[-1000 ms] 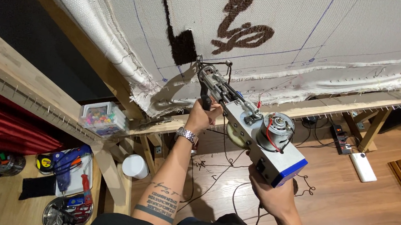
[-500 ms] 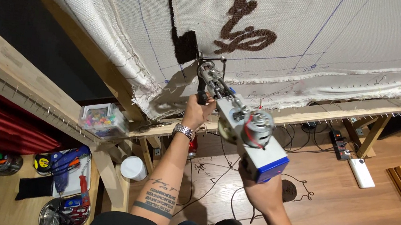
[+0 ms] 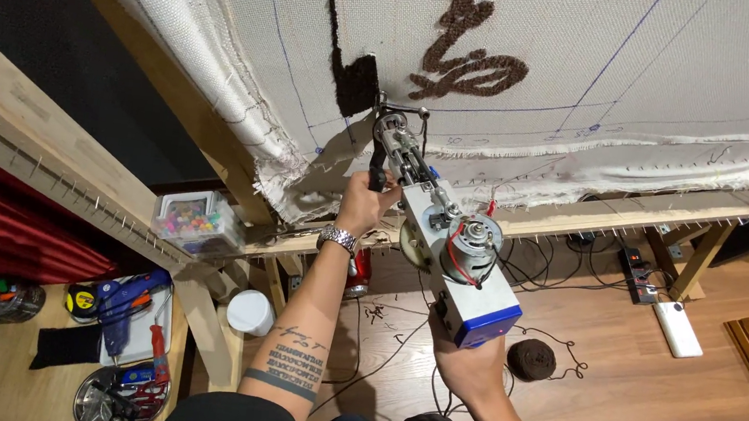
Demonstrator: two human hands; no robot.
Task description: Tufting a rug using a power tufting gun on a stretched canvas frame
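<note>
Grey-and-blue tufting gun [image 3: 445, 247], motor exposed, needle at the cloth [image 3: 599, 57]; left hand [image 3: 364, 205] grips its front handle, right hand [image 3: 468, 362] its half-hidden rear.

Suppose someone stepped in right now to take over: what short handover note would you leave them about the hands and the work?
Left hand: gripping the front handle of the tufting gun.
Right hand: holding the gun's rear grip under its blue end.
Gun tip is pressed to the stretched cloth just below the dark tufted patch.
Done: that dark patch and strip, plus a brown looped shape.
Left: most of the cloth inside the blue drawn lines is bare.
A brown yarn ball lies on the floor.
</note>
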